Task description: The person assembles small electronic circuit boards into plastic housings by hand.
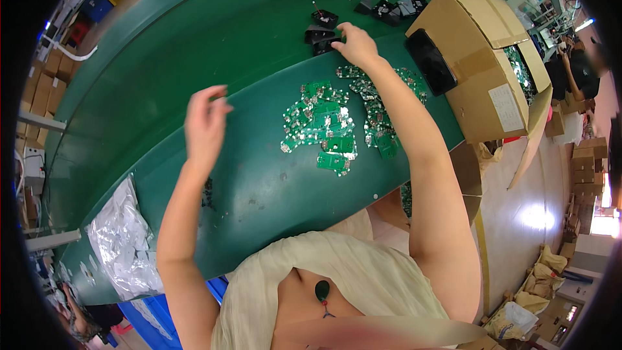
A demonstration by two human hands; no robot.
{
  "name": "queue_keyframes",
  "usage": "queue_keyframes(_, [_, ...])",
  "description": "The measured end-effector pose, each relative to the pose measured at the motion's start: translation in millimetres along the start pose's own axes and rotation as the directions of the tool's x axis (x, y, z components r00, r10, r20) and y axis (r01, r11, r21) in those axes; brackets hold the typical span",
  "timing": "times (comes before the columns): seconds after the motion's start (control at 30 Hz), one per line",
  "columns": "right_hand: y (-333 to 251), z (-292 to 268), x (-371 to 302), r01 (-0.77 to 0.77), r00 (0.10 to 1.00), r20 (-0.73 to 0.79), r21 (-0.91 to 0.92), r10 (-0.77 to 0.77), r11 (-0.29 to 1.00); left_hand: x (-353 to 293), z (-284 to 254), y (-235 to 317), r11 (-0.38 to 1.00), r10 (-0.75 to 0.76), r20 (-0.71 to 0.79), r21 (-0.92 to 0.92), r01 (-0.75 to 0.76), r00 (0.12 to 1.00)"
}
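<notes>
My right hand (358, 46) reaches over the far side of the green work table (259, 185). Its thumb and forefinger are apart, next to a small stack of black plastic housings (320, 34); one fingertip seems to touch the nearest. Slightly blurred, my left hand (206, 120) hovers above the table to the left, fingers bent and apart, with nothing visible in them. Between my arms lies a pile of green circuit boards (327, 116) with white and silver parts. A second pile of boards (374, 107) sits partly behind my right forearm.
More black housings (392, 11) lie at the far edge. A black phone-like slab (431, 61) leans against an open cardboard box (476, 65) holding boards, at right. Silvery plastic bags (123, 240) cover the table's left end. A green raised wall (162, 58) borders the far side.
</notes>
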State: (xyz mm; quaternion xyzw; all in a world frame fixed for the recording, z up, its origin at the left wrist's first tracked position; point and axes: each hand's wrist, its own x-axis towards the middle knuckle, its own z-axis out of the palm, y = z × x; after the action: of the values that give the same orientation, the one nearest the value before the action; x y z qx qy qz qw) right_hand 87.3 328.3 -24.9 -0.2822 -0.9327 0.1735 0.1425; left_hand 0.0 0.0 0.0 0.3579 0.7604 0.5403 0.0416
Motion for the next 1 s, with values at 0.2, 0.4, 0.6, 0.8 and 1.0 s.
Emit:
queue_keyframes(0.2, [24, 16, 11, 0.063, 0.998, -0.028, 0.070, -0.061, 0.996, 59, 119, -21, 0.999, -0.037, 0.139, 0.015, 0.035, 0.990])
queue_keyframes(0.4, [13, 3, 8, 0.251, 0.962, -0.135, 0.084, -0.238, 0.964, 93, 161, -11, 0.998, -0.008, 0.225, 0.067, -0.007, 0.974])
queue_keyframes(0.6, [-29, -40, -19, 0.505, 0.851, -0.263, 0.165, -0.455, 0.847, 72, 130, 34, 0.995, 0.097, 0.266, 0.007, -0.102, 0.959])
queue_keyframes(0.8, [-97, -51, -104, 0.686, 0.706, -0.069, -0.175, -0.704, 0.706, -17, 66, 54, 0.900, -0.170, 0.406, -0.307, 0.309, 0.898])
queue_keyframes(1.0, [-124, -24, -173, 0.671, 0.684, -0.162, 0.521, -0.711, 0.527, -97, 32, 53, 0.795, -0.293, 0.501, -0.345, 0.498, 0.814])
